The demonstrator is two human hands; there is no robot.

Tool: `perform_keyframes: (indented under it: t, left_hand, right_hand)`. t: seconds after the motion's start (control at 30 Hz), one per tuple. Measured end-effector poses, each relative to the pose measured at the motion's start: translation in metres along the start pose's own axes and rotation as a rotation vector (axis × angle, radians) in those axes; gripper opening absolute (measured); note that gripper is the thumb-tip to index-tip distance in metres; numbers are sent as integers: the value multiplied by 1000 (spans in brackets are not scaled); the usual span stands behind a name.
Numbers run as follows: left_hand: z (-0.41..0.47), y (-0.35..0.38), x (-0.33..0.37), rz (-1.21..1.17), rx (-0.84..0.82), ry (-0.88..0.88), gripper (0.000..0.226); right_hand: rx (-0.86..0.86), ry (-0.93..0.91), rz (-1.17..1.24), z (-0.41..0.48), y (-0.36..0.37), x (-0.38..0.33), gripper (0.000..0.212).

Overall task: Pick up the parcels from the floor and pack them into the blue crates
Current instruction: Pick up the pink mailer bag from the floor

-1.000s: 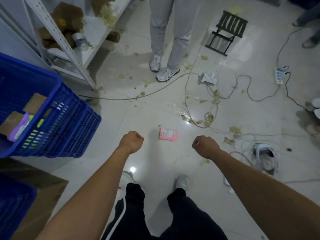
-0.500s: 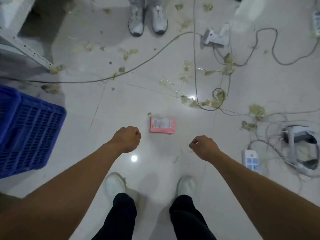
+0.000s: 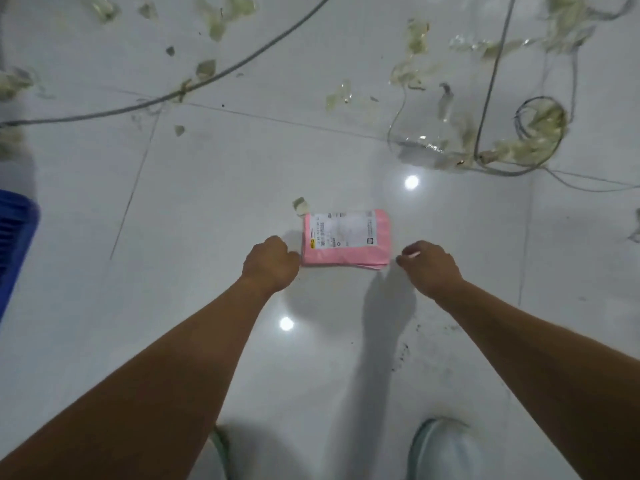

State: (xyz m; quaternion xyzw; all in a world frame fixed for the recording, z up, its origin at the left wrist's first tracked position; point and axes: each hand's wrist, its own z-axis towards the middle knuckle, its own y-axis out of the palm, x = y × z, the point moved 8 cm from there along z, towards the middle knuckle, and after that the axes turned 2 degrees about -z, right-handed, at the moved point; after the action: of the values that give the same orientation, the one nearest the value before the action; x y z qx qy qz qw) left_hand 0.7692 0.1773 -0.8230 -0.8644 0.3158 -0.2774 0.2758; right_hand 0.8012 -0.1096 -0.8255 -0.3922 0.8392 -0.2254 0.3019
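Flanking pink parcel (image 3: 346, 239): left hand (image 3: 272, 263), right hand (image 3: 431, 264), both curled, empty.
Cables (image 3: 221, 76) and scraps (image 3: 419, 39) beyond; blue crate (image 3: 15, 244) far left.

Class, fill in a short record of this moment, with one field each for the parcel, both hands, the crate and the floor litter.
parcel: pink, flat on the floor, label up, not lifted
left hand: fingers curled, at the parcel's left edge; contact unclear
right hand: fingers curled, just off its near right corner, holding nothing
crate: blue, at the view's left edge, apart from the parcel
litter: cables and scraps beyond the parcel
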Motion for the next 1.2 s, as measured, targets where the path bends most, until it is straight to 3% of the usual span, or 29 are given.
perform_keyframes:
  t: [0.1, 0.2, 0.27, 0.43, 0.63, 0.83, 1.2]
  left_hand:
    - [23, 15, 1, -184, 54, -5, 21]
    - [35, 28, -9, -443, 39, -107, 13]
    - [40, 37, -12, -530, 16, -169, 11]
    - [28, 37, -3, -605, -58, -200, 10]
    - [-33, -8, 9, -711, -94, -208, 10]
    - [-130, -84, 13, -826, -78, -271, 5]
    - [-357, -314, 5, -1044, 70, -263, 6]
  right_hand:
    - [78, 61, 272, 29, 9, 5, 39]
    - [1, 86, 459, 45, 25, 3, 34]
    - [-72, 74, 482, 47, 32, -3, 27]
    - [-53, 71, 475, 34, 23, -8, 11]
    - [-71, 67, 482, -16, -14, -38, 15]
    - [-125, 0, 424, -114, -73, -90, 12]
    - [-283, -227, 364, -353, -184, -261, 14]
